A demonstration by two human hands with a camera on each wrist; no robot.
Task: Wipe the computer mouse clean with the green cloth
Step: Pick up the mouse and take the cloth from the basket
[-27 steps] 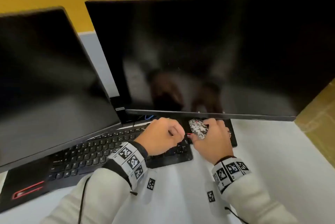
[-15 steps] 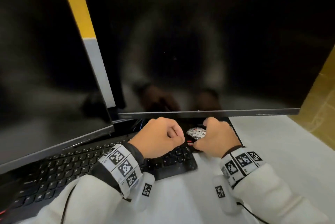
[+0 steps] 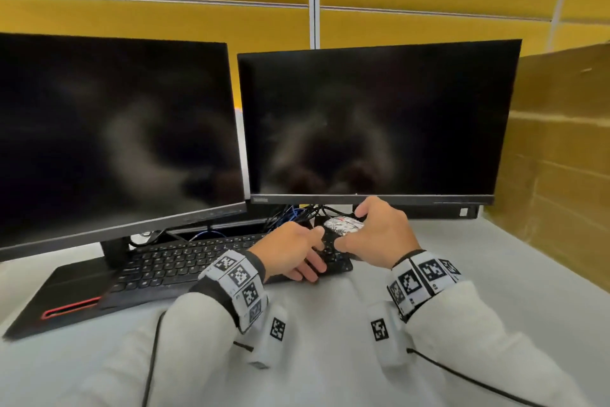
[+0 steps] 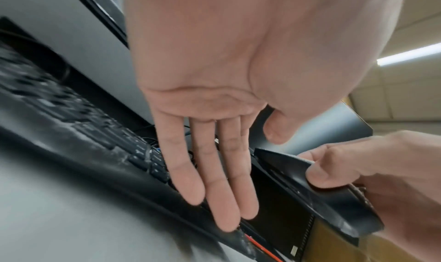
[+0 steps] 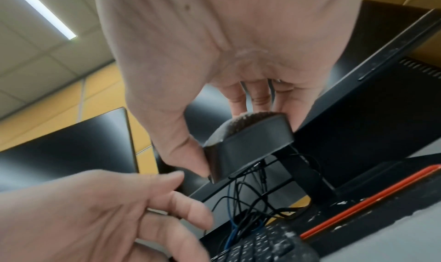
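Observation:
The computer mouse (image 3: pixel 341 225) is black with a white speckled film on its top. My right hand (image 3: pixel 351 228) grips it just below the right monitor, thumb on the near side and fingers over the far side. In the right wrist view the mouse (image 5: pixel 248 145) hangs raised above the cables, held by that hand (image 5: pixel 226 134). My left hand (image 3: pixel 313 251) is empty, its fingers straight over the right end of the keyboard (image 3: pixel 185 261), just left of the mouse. The left wrist view shows its flat palm and fingers (image 4: pixel 214 181) beside the mouse (image 4: pixel 286 164). No green cloth shows in any view.
Two dark monitors (image 3: pixel 373 123) (image 3: pixel 109 136) stand close behind the hands. A tangle of cables (image 3: pixel 297 212) lies under them. A black monitor base with a red stripe (image 3: pixel 66 294) sits at left. A cardboard box (image 3: pixel 561 156) walls the right side of the white desk (image 3: pixel 495 258).
My left hand has gone from a curled fist to straight fingers. The right hand still grips the mouse. The head view has pulled back and up, showing both monitors whole.

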